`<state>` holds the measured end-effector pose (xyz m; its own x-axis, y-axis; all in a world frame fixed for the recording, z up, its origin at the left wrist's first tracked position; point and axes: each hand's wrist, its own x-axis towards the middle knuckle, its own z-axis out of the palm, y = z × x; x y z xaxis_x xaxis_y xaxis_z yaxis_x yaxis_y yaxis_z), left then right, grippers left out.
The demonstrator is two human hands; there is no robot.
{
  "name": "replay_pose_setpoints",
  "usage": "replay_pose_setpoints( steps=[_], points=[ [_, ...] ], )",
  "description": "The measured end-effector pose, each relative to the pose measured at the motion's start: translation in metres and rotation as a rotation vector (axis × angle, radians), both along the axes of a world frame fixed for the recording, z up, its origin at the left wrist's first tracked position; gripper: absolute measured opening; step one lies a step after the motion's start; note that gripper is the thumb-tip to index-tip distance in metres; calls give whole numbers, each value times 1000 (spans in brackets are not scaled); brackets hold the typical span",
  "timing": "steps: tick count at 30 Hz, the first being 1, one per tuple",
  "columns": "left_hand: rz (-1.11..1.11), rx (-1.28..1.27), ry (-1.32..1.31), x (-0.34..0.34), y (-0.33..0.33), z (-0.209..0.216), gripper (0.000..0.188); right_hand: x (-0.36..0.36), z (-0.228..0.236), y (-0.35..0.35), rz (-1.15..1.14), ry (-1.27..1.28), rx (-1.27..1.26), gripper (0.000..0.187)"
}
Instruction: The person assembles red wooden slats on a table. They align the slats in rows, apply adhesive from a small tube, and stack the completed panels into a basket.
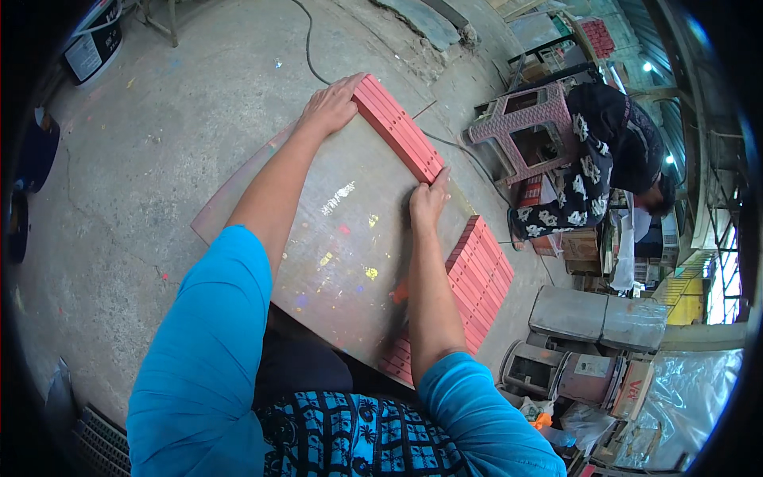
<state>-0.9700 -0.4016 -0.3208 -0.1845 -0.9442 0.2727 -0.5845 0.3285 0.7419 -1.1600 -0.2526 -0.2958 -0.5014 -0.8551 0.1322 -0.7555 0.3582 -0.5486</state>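
Note:
A row of long pinkish-red strips [397, 131] with small dark holes lies side by side along the far edge of a paint-spotted board [318, 215]. At its far left end, my left hand [332, 105] presses against the strips, its fingers over the end. My right hand [430, 200] grips the near right end, with the thumb and fingers around the corner. Right of my right forearm, a larger block of the same red strips [481, 274] lies on the board, partly hidden by that arm.
Beyond the board, a person [612, 151] in dark patterned clothes bends beside a pink plastic stool [528, 131]. A cable [310, 40] runs over the concrete floor. Buckets [91, 52] stand at far left. Grey metal boxes [596, 318] and bags sit at right.

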Motion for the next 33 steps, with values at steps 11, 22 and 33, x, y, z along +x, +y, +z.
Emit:
replay_pose_setpoints(
  steps=[11, 22, 33],
  points=[
    [-26, -36, 40, 0, -3, -3, 52, -4, -4, -3, -6, -12, 19, 68],
    [-33, 3, 50, 1, -6, -6, 51, 10, -12, 4, -194, 190, 121, 54],
    [-45, -8, 66, 1, -1, 1, 54, 10, -12, 5, -161, 204, 90, 50]
  ],
)
